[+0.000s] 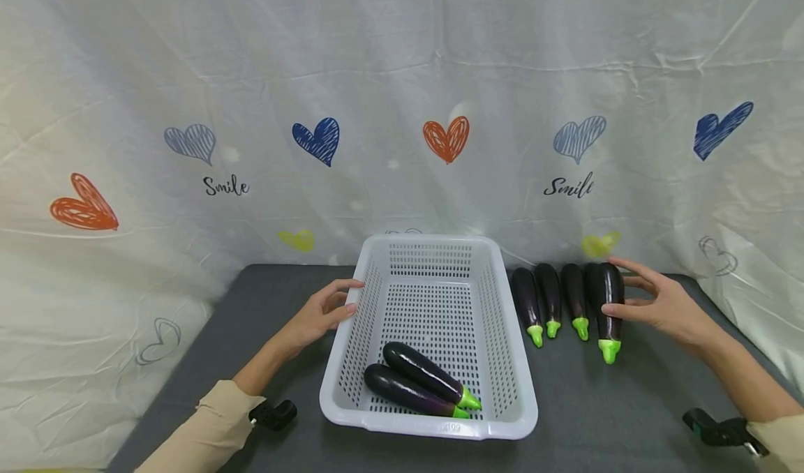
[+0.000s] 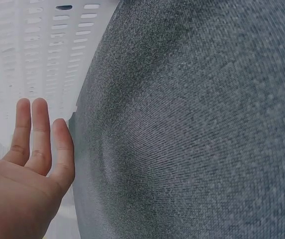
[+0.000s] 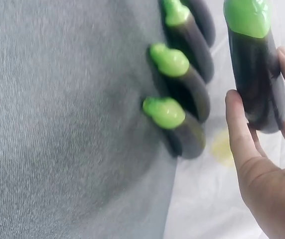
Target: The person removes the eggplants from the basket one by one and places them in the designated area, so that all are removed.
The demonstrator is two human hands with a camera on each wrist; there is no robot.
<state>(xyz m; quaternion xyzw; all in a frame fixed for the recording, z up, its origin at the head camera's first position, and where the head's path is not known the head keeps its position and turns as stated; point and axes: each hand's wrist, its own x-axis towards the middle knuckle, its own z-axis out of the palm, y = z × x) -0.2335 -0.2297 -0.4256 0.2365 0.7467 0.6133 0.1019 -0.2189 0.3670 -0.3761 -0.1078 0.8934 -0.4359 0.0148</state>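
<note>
My right hand [image 1: 669, 310] holds a dark purple eggplant [image 1: 611, 305] with a bright green cap, its thumb on one side and fingers on the other. In the right wrist view this eggplant [image 3: 254, 74] is raised above the grey cloth, cap toward the top. Beside it, several more eggplants [image 1: 548, 295] lie in a row, caps toward me. My left hand [image 1: 315, 314] rests with thumb and forefinger at the left rim of a white plastic basket [image 1: 429, 427]. In the left wrist view its other fingers [image 2: 41, 127] extend along the basket's outer wall. Two eggplants [image 1: 422, 372] lie in the basket's near end.
A dark grey cloth [image 1: 603, 417] covers the table. Behind it hangs a pale curtain [image 1: 389, 75] printed with hearts and the word Smile. The row of eggplants stands close to the basket's right side. A black wrist device [image 1: 273, 414] shows at each sleeve.
</note>
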